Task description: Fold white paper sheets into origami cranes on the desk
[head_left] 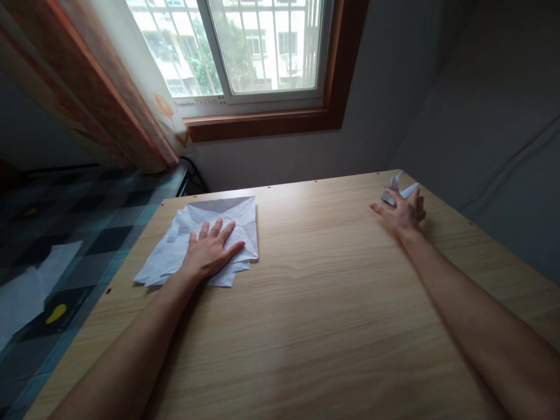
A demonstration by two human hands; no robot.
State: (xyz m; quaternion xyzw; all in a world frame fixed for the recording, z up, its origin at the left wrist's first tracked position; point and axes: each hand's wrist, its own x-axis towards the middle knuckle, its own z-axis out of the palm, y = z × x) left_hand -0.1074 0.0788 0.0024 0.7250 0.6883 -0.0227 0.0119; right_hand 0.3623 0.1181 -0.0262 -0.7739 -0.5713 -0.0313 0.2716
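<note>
My left hand (210, 248) lies flat, fingers spread, on a loose stack of white paper sheets (238, 245) at the left of the wooden table. The top sheet is square and marked with crease lines. At the far right corner, my right hand (401, 214) is beside a small folded paper figure (392, 185) with pointed tips, perhaps an origami bird. The fingers of that hand are apart and partly cover the figure. Whether they touch it, I cannot tell.
The pale wooden table (306, 326) reaches toward a wall below a barred window (266, 46). On the left, a bed with a checked cover (105, 242) holds more white paper (26, 291). An orange curtain (109, 87) hangs beside the window.
</note>
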